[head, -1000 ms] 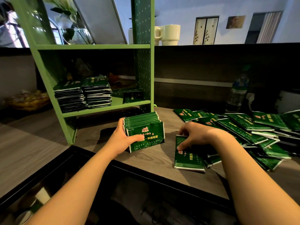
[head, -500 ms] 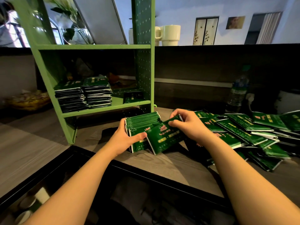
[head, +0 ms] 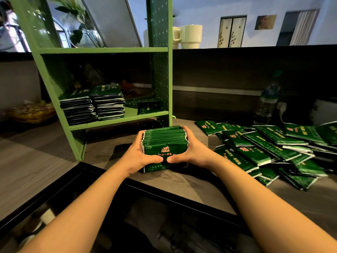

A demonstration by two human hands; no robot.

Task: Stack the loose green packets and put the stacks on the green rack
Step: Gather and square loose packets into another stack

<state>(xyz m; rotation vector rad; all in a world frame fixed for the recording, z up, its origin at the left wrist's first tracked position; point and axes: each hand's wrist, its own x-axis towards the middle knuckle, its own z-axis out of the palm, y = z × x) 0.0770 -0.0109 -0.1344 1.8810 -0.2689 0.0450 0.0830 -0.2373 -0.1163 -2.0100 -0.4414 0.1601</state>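
Observation:
A bundle of green packets (head: 165, 141) stands on edge on the wooden counter in front of the green rack (head: 102, 50). My left hand (head: 140, 156) grips its left side and my right hand (head: 189, 152) grips its right side, thumbs meeting on the front packet. A loose pile of green packets (head: 269, 148) spreads over the counter to the right. Two finished stacks (head: 94, 104) sit on the rack's lower shelf, with a darker packet (head: 148, 106) beside them.
A water bottle (head: 267, 103) stands behind the loose pile. Cream mugs (head: 190, 36) sit on the dark ledge above. A black-framed opening (head: 127, 207) runs along the counter's near edge. A yellow bag (head: 31, 112) lies far left.
My right hand has laid the packet it carried onto the front of the bundle and now clasps the bundle's right side. The left hand stays on the bundle.

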